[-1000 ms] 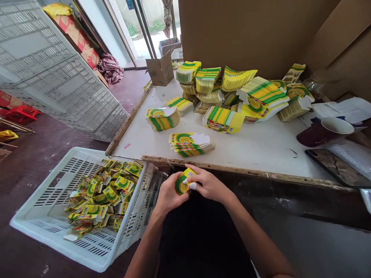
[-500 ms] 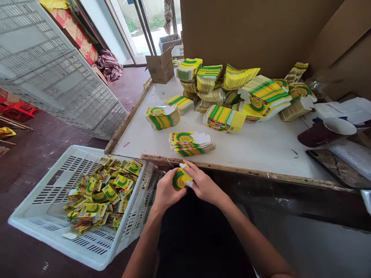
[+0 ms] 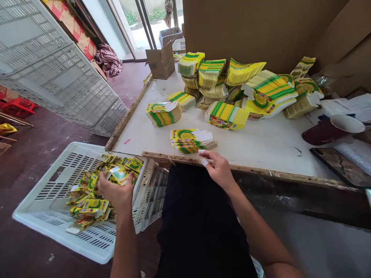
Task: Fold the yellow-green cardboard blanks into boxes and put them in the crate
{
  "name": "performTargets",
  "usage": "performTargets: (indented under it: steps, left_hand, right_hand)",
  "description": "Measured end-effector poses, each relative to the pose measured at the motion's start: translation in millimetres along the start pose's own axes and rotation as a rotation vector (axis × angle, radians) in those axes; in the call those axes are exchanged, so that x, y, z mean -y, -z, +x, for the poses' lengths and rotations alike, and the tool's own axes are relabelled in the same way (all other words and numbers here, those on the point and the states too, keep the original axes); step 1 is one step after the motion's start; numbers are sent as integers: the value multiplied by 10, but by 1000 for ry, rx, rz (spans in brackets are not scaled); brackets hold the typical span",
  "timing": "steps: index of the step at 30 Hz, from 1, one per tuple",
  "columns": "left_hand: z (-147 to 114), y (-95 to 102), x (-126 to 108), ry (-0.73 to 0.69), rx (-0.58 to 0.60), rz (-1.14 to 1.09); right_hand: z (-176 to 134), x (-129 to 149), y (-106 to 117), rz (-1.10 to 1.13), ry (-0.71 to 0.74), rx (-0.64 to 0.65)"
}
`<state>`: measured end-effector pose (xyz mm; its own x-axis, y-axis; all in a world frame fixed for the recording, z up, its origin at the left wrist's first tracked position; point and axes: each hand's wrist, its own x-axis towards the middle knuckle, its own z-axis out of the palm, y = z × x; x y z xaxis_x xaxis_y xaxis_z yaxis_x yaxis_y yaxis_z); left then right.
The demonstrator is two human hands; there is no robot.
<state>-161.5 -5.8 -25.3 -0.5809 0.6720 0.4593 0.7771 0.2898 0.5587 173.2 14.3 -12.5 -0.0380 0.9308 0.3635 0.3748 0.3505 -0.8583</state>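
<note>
My left hand [image 3: 117, 191] is over the white plastic crate [image 3: 62, 247], thumb and fingers spread. A small folded yellow-green carton [image 3: 119, 174] lies just beyond its fingertips, above the heap of similar cartons [image 3: 92, 204]; contact with the fingers is hard to make out. At the table's front edge, my right hand [image 3: 216, 166] has thumb and forefinger slightly apart, with white wraps on the tips and nothing visible between them. Right beside those fingertips is a fanned stack of flat, unfolded cartons [image 3: 191, 141].
More bundles of flat cartons [image 3: 213, 79] are piled at the back of the white table [image 3: 269, 148]. A maroon mug [image 3: 320, 133] and a phone [image 3: 342, 166] are at the right. Stacked white crates [image 3: 58, 73] lean at the left. A cardboard box [image 3: 159, 63] stands at the far corner.
Both hands were together on one carton at the table edge. My left hand has swung left over the crate with the carton; my right hand has moved right and up to the fanned stack.
</note>
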Motion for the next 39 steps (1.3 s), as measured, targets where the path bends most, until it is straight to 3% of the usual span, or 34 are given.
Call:
performTargets:
  steps: [3, 5, 7, 11, 18, 22, 26, 29, 35, 39]
  left_hand:
    - [-220, -118, -154, -85, 175, -182]
    - [-412, -219, -351, -148, 316, -333]
    - [-569, -286, -550, -219, 423, -467]
    - [-690, -291, -783, -292, 530, -610]
    - [-797, -300, -792, -64, 728, -723]
    - [-896, -360, -864, 134, 868, -1000]
    - [-862, -361, -1032, 364, 775, -1408]
    - [-766, -306, -1143, 471, 645, -1566]
    - [-677, -267, -1146, 419, 501, -1571]
    - [-792, -295, -1097, 290, 481, -1365]
  right_hand:
    - [260, -1, -4, -123, 39, -124]
    - [472, -10, -53, -253, 42, -132]
    - [664, -34, -122, -400, 6, -35]
    - [852, -119, -253, -569, -86, 144]
    - [784, -96, -257, -553, -89, 102]
    - [521, 73, -267, -266, -50, 71]
    - [80, 242, -424, 70, -58, 235]
    - [-166, 364, -542, 243, -126, 299]
    - [-313, 547, -636, 408, -84, 442]
    - [-310, 471, -674, 465, -247, 360]
